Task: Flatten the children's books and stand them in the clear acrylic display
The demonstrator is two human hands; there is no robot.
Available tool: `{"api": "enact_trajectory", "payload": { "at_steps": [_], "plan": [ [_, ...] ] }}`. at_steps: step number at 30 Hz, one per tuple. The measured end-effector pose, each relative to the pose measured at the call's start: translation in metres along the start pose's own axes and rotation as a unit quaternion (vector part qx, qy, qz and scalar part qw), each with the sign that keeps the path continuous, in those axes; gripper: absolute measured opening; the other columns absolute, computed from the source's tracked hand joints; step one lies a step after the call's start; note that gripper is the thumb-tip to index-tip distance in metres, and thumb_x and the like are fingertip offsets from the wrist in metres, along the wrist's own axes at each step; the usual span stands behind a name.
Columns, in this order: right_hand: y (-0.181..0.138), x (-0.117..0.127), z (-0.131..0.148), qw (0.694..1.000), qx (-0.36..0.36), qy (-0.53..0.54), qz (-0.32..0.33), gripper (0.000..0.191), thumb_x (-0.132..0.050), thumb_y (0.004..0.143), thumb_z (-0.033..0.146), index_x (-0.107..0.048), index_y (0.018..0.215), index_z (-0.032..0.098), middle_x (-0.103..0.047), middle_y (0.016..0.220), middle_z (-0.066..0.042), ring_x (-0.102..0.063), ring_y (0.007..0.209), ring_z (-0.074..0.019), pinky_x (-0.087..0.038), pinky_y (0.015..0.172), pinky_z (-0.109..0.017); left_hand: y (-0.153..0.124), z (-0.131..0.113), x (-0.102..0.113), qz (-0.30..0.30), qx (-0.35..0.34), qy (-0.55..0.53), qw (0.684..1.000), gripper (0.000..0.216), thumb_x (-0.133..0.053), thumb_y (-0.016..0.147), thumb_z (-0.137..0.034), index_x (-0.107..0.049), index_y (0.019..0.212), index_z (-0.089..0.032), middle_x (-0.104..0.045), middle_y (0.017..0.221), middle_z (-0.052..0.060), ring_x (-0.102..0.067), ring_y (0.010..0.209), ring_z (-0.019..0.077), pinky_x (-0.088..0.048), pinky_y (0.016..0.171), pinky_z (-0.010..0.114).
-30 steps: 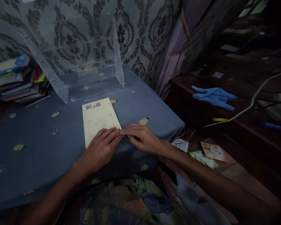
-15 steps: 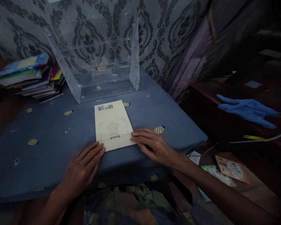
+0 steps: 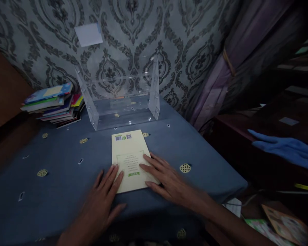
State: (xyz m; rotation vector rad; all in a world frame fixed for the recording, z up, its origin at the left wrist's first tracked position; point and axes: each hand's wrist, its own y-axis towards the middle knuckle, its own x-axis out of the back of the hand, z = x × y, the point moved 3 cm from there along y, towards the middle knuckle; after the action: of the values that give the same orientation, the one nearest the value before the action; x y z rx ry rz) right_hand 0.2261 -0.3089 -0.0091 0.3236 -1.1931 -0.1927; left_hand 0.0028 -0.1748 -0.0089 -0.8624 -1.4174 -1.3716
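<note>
A thin cream booklet (image 3: 129, 150) lies flat on the blue patterned tablecloth (image 3: 61, 181), its back cover up with small codes near the top. My left hand (image 3: 104, 196) rests flat at the booklet's lower left corner, fingers spread and fingertips on its edge. My right hand (image 3: 164, 179) lies flat over the booklet's lower right part, fingers stretched across the cover. Neither hand grips anything.
A clear acrylic stand (image 3: 123, 95) sits at the back of the table against the patterned wall. A stack of colourful books (image 3: 53, 104) lies at the back left. Right of the table, a blue glove (image 3: 284, 148) lies on a dark wooden surface; printed cards (image 3: 284, 225) lie on the floor.
My hands parted from the booklet's near edge, then settled flat on its lower corners, the right sliding onto the cover. The view tilted up, showing more wall.
</note>
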Motion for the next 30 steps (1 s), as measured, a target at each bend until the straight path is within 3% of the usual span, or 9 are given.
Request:
{"api": "enact_trajectory", "payload": {
  "at_steps": [6, 10, 12, 15, 18, 21, 25, 30],
  "plan": [
    [-0.003, 0.001, 0.002, 1.0, 0.007, -0.002, 0.008, 0.057, -0.058, 0.098, 0.042, -0.045, 0.151, 0.023, -0.039, 0.159, -0.012, -0.032, 0.149, -0.0318, -0.041, 0.116, -0.056, -0.003, -0.003, -0.003, 0.001, -0.002, 0.01, 1.0, 0.073, -0.043, 0.101, -0.05, -0.02, 0.161, -0.015, -0.037, 0.16, 0.014, -0.037, 0.146, 0.032, -0.043, 0.111, 0.051],
    [-0.013, 0.003, 0.008, 1.0, 0.012, -0.002, 0.015, 0.072, -0.064, 0.094, 0.046, -0.035, 0.156, 0.027, -0.034, 0.162, -0.011, -0.028, 0.151, -0.0318, -0.04, 0.117, -0.057, -0.008, -0.009, 0.001, -0.018, -0.015, 0.025, 0.999, 0.082, -0.051, 0.095, -0.058, -0.026, 0.159, -0.012, -0.041, 0.158, 0.017, -0.042, 0.143, 0.0336, -0.045, 0.109, 0.05],
    [-0.022, 0.001, 0.012, 1.0, 0.018, -0.002, 0.023, 0.084, -0.071, 0.088, 0.047, -0.029, 0.159, 0.029, -0.032, 0.163, -0.01, -0.028, 0.151, -0.0335, -0.041, 0.116, -0.057, -0.013, -0.013, 0.004, -0.039, -0.034, 0.036, 0.998, 0.077, -0.053, 0.096, -0.051, -0.03, 0.157, -0.012, -0.046, 0.154, 0.017, -0.046, 0.14, 0.0315, -0.047, 0.108, 0.046],
    [-0.039, -0.003, 0.019, 0.999, 0.026, -0.004, 0.025, 0.095, -0.077, 0.083, 0.043, -0.023, 0.16, 0.033, -0.031, 0.163, -0.008, -0.029, 0.15, -0.035, -0.044, 0.114, -0.058, -0.026, -0.018, 0.004, -0.062, -0.064, 0.051, 0.995, 0.062, -0.051, 0.097, -0.027, -0.035, 0.156, -0.016, -0.054, 0.149, 0.012, -0.051, 0.137, 0.0245, -0.046, 0.11, 0.037],
    [-0.056, -0.006, 0.028, 0.999, 0.035, -0.009, 0.012, 0.087, -0.067, 0.088, 0.029, -0.019, 0.16, 0.036, -0.036, 0.16, -0.004, -0.033, 0.148, -0.0325, -0.048, 0.111, -0.056, -0.045, -0.024, -0.001, -0.056, -0.064, 0.06, 0.995, 0.058, -0.046, 0.099, -0.019, -0.037, 0.156, -0.023, -0.058, 0.146, 0.006, -0.053, 0.136, 0.0206, -0.043, 0.114, 0.033],
    [-0.069, -0.001, 0.038, 0.999, 0.032, -0.005, 0.012, 0.081, -0.055, 0.09, 0.02, -0.018, 0.16, 0.039, -0.041, 0.156, 0.0, -0.039, 0.146, -0.0296, -0.051, 0.109, -0.054, -0.059, -0.03, -0.003, -0.054, -0.059, 0.058, 0.995, 0.052, -0.046, 0.102, -0.031, -0.041, 0.154, -0.027, -0.06, 0.143, 0.004, -0.055, 0.134, 0.0221, -0.045, 0.113, 0.033],
    [-0.074, 0.02, 0.05, 0.999, 0.035, 0.02, 0.019, 0.073, -0.051, 0.096, 0.027, -0.018, 0.159, 0.043, -0.05, 0.15, 0.002, -0.046, 0.141, -0.0294, -0.054, 0.105, -0.054, -0.065, -0.037, 0.012, -0.063, -0.092, 0.041, 0.993, 0.047, -0.046, 0.103, -0.032, -0.048, 0.15, -0.027, -0.064, 0.138, 0.002, -0.058, 0.131, 0.0201, -0.05, 0.109, 0.03],
    [-0.063, 0.059, 0.055, 0.997, 0.05, 0.063, -0.012, 0.066, -0.051, 0.099, 0.025, -0.025, 0.156, 0.047, -0.065, 0.137, 0.001, -0.063, 0.124, -0.0257, -0.058, 0.1, -0.046, -0.06, -0.027, 0.055, -0.104, -0.038, -0.033, 0.993, 0.057, -0.045, 0.102, -0.042, -0.034, 0.157, -0.034, -0.071, 0.128, 0.002, -0.066, 0.12, 0.024, -0.06, 0.094, 0.037]
  ]
}}
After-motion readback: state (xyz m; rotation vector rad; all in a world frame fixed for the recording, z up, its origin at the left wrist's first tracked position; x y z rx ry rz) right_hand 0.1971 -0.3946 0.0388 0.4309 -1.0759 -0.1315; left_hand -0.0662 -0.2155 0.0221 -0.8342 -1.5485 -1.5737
